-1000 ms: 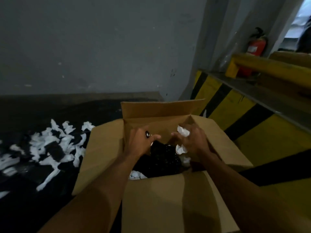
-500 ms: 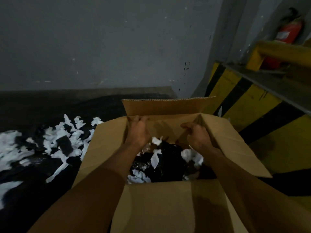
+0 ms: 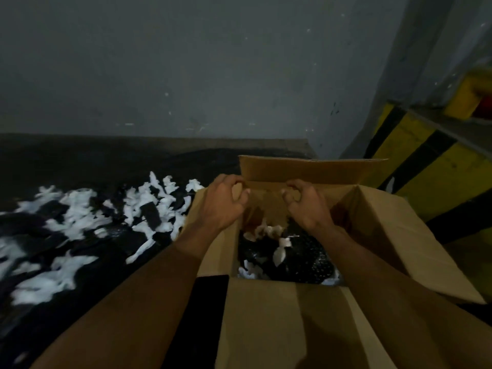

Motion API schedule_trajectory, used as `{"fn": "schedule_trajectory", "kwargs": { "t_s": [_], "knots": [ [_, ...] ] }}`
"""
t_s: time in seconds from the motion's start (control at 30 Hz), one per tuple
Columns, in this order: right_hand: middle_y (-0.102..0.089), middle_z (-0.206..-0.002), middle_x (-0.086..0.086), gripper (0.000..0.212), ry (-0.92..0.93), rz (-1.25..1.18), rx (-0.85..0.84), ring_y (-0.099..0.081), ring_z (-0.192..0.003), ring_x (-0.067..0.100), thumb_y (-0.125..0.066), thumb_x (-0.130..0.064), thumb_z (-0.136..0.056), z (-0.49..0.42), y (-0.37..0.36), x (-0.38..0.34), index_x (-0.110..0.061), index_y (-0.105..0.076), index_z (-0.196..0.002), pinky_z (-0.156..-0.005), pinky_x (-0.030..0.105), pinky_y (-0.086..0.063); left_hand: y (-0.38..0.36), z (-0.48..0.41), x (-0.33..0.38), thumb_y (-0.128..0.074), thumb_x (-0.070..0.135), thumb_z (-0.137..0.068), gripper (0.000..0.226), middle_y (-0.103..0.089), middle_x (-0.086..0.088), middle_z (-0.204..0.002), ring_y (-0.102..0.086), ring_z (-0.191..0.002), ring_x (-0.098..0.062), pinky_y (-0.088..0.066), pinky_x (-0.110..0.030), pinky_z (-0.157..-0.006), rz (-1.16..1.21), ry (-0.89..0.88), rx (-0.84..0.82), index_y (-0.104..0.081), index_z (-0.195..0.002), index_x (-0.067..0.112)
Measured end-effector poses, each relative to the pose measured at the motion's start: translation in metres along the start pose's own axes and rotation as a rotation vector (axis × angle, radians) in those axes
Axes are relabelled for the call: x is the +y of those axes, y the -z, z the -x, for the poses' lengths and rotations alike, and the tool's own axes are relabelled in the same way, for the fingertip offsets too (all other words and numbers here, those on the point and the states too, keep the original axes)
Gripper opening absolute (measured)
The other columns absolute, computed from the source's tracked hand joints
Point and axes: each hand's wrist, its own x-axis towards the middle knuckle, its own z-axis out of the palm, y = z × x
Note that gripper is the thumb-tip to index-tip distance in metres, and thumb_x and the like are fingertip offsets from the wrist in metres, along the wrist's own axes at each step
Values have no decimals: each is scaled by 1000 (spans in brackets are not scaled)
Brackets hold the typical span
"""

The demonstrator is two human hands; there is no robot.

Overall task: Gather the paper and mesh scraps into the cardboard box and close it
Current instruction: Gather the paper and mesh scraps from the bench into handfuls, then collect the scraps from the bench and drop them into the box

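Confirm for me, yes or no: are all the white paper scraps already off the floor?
No, many white paper scraps lie on the dark floor left of the cardboard box, while both hands are at its far flap.

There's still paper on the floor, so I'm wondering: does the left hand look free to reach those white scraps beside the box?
Probably yes, once it lets go: the left hand is curled at the far flap, and the white scraps lie uncovered just left of it.

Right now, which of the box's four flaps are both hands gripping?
The far flap, the one standing upright against the wall. The left hand and right hand pinch its base; the side and near flaps are untouched.
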Motion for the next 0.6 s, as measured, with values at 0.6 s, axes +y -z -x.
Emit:
{"fn": "schedule_trajectory", "kwargs": {
  "t_s": [0.6],
  "knots": [
    [-63, -115, 8, 30, 241, -145, -121, -58, -109, 24, -60, -35, -91, 104, -262, -278, -16, -64, -115, -91, 29, -43, 245, 180, -264, -58, 22, -91, 27, -62, -10, -112, -61, -101, -24, -47, -30, -88, -162, 291, 191, -63, -116, 12]
  ]
}}
